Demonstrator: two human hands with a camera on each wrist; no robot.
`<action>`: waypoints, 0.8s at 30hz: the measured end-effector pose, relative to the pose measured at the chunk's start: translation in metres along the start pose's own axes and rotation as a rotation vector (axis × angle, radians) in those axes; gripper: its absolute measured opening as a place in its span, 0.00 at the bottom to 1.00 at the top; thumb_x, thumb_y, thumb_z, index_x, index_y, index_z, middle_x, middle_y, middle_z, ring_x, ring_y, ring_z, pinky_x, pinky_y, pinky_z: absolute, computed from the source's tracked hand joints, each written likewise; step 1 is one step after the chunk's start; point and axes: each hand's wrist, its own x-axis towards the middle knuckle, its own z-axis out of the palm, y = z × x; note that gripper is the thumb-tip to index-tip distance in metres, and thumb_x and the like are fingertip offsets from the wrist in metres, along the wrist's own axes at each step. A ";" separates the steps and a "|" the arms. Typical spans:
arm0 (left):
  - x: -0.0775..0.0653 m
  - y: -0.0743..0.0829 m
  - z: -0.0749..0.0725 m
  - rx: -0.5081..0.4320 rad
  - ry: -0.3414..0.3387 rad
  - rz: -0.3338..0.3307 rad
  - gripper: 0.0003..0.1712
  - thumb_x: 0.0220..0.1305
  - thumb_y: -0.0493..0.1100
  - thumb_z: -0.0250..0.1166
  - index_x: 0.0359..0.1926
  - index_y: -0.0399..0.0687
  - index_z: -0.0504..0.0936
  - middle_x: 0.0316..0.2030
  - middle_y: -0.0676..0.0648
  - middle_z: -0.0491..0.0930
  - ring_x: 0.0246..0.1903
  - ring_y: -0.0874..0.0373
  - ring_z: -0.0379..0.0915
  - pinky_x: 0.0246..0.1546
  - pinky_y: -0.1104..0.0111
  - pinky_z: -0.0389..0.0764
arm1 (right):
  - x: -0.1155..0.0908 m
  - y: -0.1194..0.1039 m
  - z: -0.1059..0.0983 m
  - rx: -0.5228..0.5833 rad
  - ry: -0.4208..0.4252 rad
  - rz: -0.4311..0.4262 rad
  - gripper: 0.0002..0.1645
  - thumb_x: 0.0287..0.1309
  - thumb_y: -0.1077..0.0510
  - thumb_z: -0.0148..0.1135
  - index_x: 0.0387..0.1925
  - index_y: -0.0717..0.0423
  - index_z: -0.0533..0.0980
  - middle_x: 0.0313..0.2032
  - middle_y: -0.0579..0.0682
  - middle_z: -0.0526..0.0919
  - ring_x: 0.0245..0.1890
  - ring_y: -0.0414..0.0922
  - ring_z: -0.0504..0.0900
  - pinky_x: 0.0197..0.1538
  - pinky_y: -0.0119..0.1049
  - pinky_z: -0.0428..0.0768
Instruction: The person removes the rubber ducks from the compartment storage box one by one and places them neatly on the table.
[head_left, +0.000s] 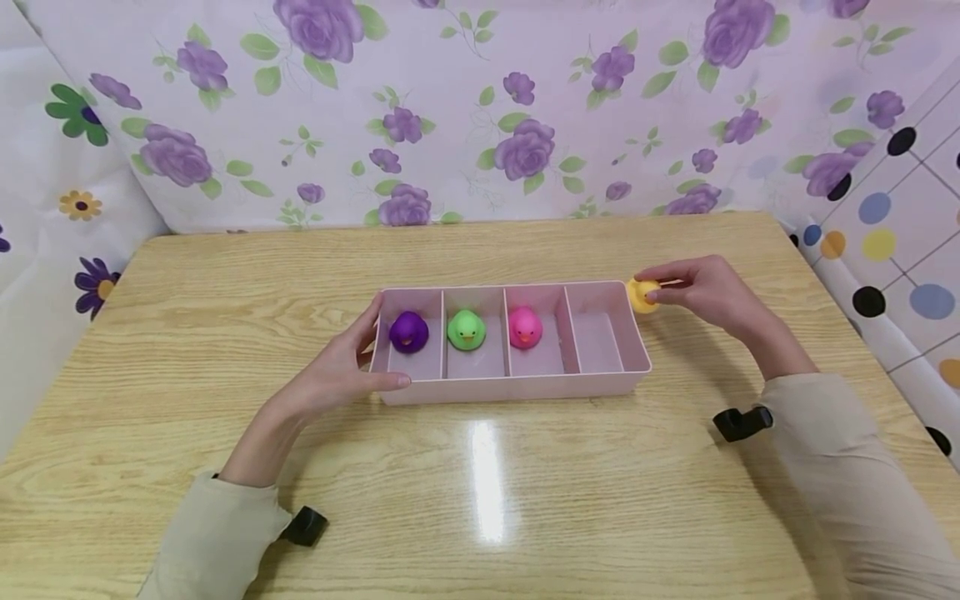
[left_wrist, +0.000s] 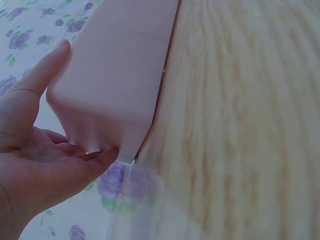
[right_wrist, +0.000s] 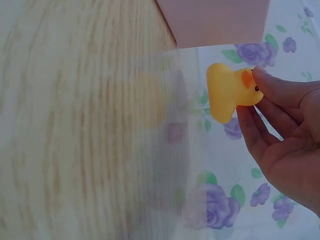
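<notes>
Pinching yellow duck (head_left: 641, 298): right grip (head_left: 708, 292), above counter (head_left: 375, 517), just beside right end of box (head_left: 510, 389) | left grip (head_left: 341, 371): holding box's left end, thumb at front | purple duck (head_left: 408, 332), green duck (head_left: 467, 330), pink duck (head_left: 526, 327): one each, leftmost three compartments, in that order

Woodgrain tbl (head_left: 405, 483), purple-rose bkgd (head_left: 465, 108), floral sheet (head_left: 56, 242) L, dotted sheet (head_left: 896, 258) R

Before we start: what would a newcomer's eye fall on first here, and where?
The eye likely falls first on the purple duck, green duck and pink duck, one each in the three leftmost compartments of the pale pink tray. Next comes the yellow duck, pinched in the right hand by the tray's right end, while the left hand grips the left end.
</notes>
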 end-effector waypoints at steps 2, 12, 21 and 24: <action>0.000 0.000 0.000 0.003 0.001 0.000 0.66 0.54 0.43 0.74 0.77 0.53 0.31 0.74 0.34 0.39 0.70 0.37 0.43 0.68 0.49 0.54 | 0.002 0.003 0.001 0.005 -0.002 0.003 0.24 0.61 0.54 0.66 0.57 0.58 0.78 0.54 0.59 0.80 0.47 0.47 0.81 0.46 0.29 0.79; 0.000 -0.001 0.001 0.004 0.006 0.004 0.66 0.54 0.43 0.74 0.77 0.52 0.32 0.74 0.34 0.41 0.70 0.37 0.45 0.68 0.48 0.54 | 0.007 0.012 0.006 0.014 -0.033 0.041 0.24 0.59 0.54 0.67 0.57 0.57 0.79 0.54 0.58 0.80 0.56 0.52 0.75 0.49 0.39 0.79; 0.000 0.000 0.001 0.007 0.005 0.011 0.66 0.54 0.43 0.74 0.77 0.52 0.32 0.74 0.36 0.40 0.71 0.39 0.43 0.68 0.49 0.53 | 0.009 0.013 0.008 0.016 -0.045 0.037 0.24 0.60 0.54 0.66 0.57 0.57 0.78 0.55 0.59 0.79 0.55 0.53 0.76 0.50 0.41 0.79; 0.000 0.000 0.001 0.004 0.005 0.008 0.66 0.54 0.43 0.74 0.77 0.53 0.32 0.74 0.36 0.41 0.70 0.38 0.44 0.68 0.49 0.53 | 0.009 0.013 0.008 0.011 -0.054 0.033 0.24 0.60 0.54 0.66 0.57 0.57 0.78 0.55 0.59 0.79 0.55 0.53 0.76 0.50 0.43 0.78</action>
